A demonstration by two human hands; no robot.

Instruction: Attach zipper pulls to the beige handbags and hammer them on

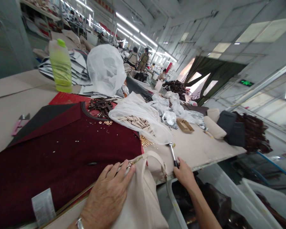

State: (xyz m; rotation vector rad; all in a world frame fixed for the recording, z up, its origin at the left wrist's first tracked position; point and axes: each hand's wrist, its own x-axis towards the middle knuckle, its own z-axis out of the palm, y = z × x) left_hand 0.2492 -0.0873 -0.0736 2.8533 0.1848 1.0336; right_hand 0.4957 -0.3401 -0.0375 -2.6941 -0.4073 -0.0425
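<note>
My left hand (109,189) lies flat on a cream bag (139,190), its fingers stretched out over the zipped top edge. The bag's strap loop (154,155) stands up to the right of those fingers. My right hand (184,171) is closed round the black handle of a small hammer (173,154) at the table's front edge. The hammer's metal head points away from me, close to a white plastic bag (138,109) of cream strips. Under the cream bag's left side spreads a dark red cloth (69,156). Small gold fittings (146,141) lie beyond my left fingers.
Dark brown strips (101,106) and a bottle of yellow-green liquid (60,68) stand farther back. Pink-handled snips (20,124) lie at left, a small cardboard box (185,126) at right. Plastic bins (228,184) of dark pieces sit below the table edge. People are in the distance.
</note>
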